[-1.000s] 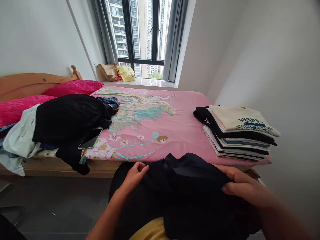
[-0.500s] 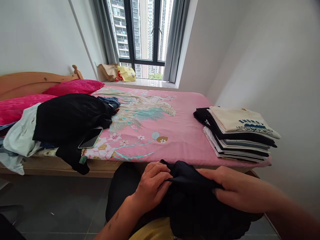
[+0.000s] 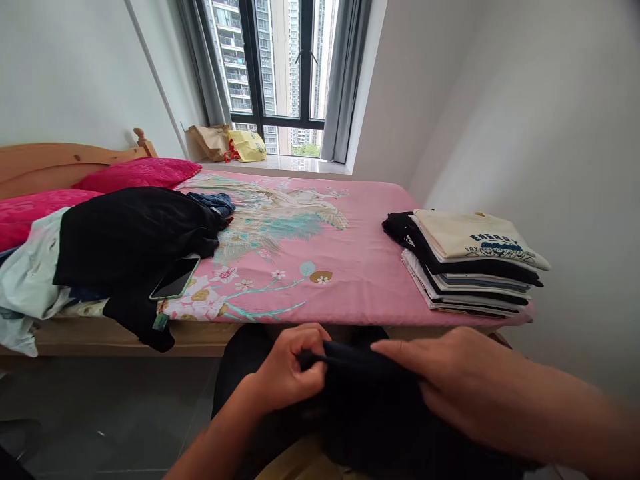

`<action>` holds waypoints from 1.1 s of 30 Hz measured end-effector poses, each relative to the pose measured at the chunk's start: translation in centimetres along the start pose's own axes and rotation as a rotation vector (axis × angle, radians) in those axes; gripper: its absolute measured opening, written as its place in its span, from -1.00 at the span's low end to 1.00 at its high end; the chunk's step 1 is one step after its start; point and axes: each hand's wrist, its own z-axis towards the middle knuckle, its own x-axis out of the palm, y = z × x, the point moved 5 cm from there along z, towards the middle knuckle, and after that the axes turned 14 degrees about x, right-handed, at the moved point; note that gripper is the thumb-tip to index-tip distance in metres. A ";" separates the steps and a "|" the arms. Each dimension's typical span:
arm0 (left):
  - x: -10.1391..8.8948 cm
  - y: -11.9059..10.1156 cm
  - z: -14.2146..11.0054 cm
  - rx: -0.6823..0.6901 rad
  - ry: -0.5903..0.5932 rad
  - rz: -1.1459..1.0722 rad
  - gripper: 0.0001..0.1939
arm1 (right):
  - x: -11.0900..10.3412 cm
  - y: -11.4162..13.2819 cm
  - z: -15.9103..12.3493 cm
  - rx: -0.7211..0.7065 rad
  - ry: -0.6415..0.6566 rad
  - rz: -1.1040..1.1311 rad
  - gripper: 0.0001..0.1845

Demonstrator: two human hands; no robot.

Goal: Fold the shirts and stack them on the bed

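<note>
A black garment (image 3: 380, 407) lies across my lap, its exact kind hidden by the folds and dark colour. My left hand (image 3: 295, 367) is closed, pinching the garment's upper left edge between thumb and fingers. My right hand (image 3: 455, 373) grips the same edge farther right, forefinger stretched along the cloth and thumb side slightly blurred. Between the two hands the edge runs fairly straight. Beyond them, on the bed's right end, stands a stack of folded clothes (image 3: 475, 287) topped by a cream shirt (image 3: 465, 237) with dark lettering.
The bed (image 3: 350, 287) has a pink flowered sheet. Loose clothes (image 3: 125, 233) are heaped at its left, with a phone (image 3: 176, 278) on their front edge. Red pillows (image 3: 140, 173) lie by the wooden headboard (image 3: 60, 160). Bags (image 3: 247, 145) sit on the windowsill.
My left hand has shifted slightly left and turned into a pinch on the garment's edge. My right hand has slid left along it, and the edge looks straighter. The view has shifted slightly.
</note>
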 end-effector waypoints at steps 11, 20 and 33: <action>-7.2 -3.0 0.7 -0.069 -0.043 0.395 -0.80 | 1.9 -8.1 2.8 0.277 -0.144 0.237 -0.92; -10.9 -1.2 -2.2 -0.289 -0.124 0.543 -0.73 | 1.8 -8.7 2.0 0.305 -0.530 0.742 -0.69; -10.8 24.4 7.7 -0.591 0.055 0.818 -0.56 | 9.0 -27.2 21.0 0.684 -0.513 0.718 -0.63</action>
